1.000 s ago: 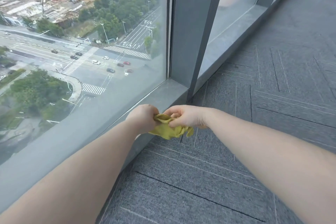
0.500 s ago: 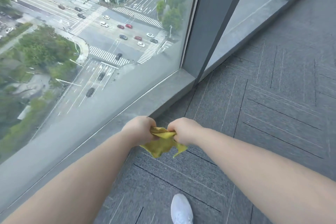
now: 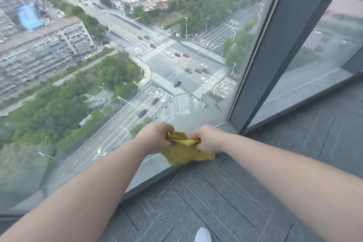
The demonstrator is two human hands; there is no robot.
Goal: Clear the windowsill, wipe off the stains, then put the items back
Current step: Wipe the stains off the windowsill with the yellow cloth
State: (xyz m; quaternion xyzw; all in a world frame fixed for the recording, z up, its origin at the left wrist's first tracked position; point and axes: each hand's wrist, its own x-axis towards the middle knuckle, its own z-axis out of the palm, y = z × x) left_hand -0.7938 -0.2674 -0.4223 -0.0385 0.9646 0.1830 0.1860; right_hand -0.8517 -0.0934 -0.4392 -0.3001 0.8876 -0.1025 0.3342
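Note:
A crumpled yellow cloth (image 3: 183, 153) hangs between both hands, just above the low grey windowsill (image 3: 149, 175). My left hand (image 3: 156, 136) grips the cloth's left end with curled fingers. Its right end is gripped by my right hand (image 3: 209, 139). The cloth's lower part droops over the sill's inner edge. Nothing else lies on the visible stretch of sill.
A tall glass pane (image 3: 137, 55) rises from the sill, with a street far below. A dark window post (image 3: 261, 61) stands at the right, with another pane (image 3: 318, 51) beyond it. Grey carpet tiles (image 3: 225, 202) cover the floor. A white shoe tip (image 3: 203, 236) shows at the bottom edge.
The view has swung left toward the glass. Both hands, still holding the cloth, have come from over the carpet to just above the sill, and the cloth hangs more spread out.

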